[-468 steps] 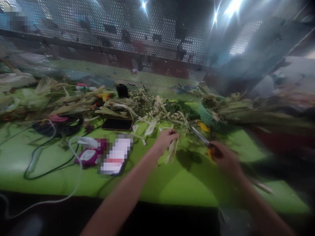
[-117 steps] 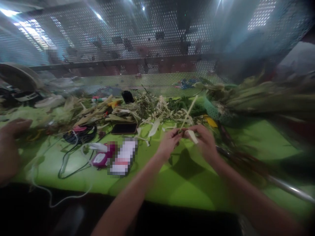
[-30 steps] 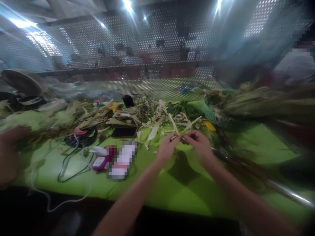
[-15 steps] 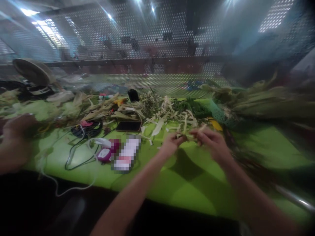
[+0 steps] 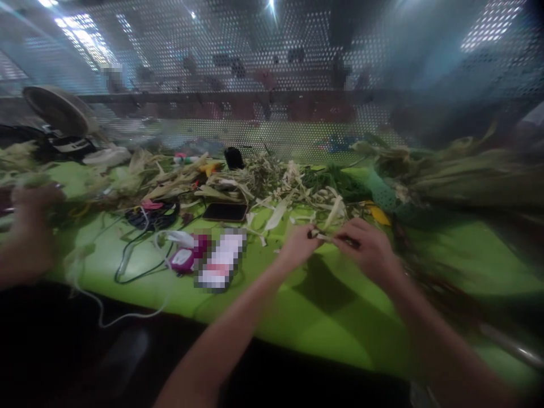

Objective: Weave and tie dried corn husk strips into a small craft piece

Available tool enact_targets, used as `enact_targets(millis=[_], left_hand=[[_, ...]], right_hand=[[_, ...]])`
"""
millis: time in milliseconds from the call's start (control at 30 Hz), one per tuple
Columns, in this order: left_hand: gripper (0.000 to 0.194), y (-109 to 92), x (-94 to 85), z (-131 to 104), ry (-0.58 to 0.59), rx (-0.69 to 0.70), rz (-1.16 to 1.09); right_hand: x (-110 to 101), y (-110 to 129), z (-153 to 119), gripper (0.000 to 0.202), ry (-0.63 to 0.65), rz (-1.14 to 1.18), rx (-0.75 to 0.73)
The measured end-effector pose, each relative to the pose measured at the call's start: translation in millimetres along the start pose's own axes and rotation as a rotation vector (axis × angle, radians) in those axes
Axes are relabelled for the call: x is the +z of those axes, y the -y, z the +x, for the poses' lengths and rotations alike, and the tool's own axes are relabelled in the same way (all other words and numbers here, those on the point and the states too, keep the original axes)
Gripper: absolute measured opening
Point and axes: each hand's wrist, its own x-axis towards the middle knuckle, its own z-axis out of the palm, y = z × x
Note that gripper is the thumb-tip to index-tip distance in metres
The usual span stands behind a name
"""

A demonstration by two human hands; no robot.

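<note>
My left hand point(image 5: 300, 247) is closed in a pinch above the green table, at the right of centre. My right hand point(image 5: 366, 245) is close beside it, fingers also pinched. Between them runs a pale husk strip point(image 5: 325, 238), its ends in both sets of fingertips. A wider pale piece point(image 5: 335, 211) stands up just behind the fingers; whether it joins the strip I cannot tell. Loose husk strips point(image 5: 278, 214) lie on the table beyond my hands. A dark shadow falls below them.
A phone with a lit screen point(image 5: 223, 260), a magenta item point(image 5: 187, 258), a dark phone point(image 5: 224, 212) and cables point(image 5: 123, 271) lie leftward. Behind are heaped dry leaves point(image 5: 263, 173) and a green basket point(image 5: 382, 191). Another person's hand point(image 5: 34, 198) is far left.
My right hand has turned and curled its fingers more tightly around the strip. The pale piece behind the fingers now leans to the right. The view has shifted slightly.
</note>
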Motion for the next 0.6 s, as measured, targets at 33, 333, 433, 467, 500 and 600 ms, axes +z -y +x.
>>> enact_targets(millis=[33,333,433,467,500,600], left_hand=[[0.013,-1.5,-0.4,-0.9,0.001,0.006,0.021],[0.005,-6.5,-1.8,-7.8,-0.021,0.039,0.173],[0.004,-3.9,-0.5,-8.7,-0.013,0.078,0.181],[0.004,-2.9,0.2,-8.9,-0.012,0.089,0.190],[0.004,-2.2,0.8,-9.1,-0.012,0.098,0.203],[0.006,-2.9,1.6,-9.7,-0.003,0.095,0.237]], right_hand=[[0.3,0.4,-0.1,0.012,-0.003,-0.032,-0.002],[-1.5,2.9,-0.5,0.013,0.072,-0.203,-0.052],[1.3,2.1,-1.5,0.013,0.085,-0.239,-0.078],[3.5,2.3,-2.2,0.012,0.080,-0.249,-0.082],[6.1,2.8,-2.9,0.012,0.065,-0.257,-0.080],[14.6,6.4,-5.3,0.011,0.007,-0.237,-0.031]])
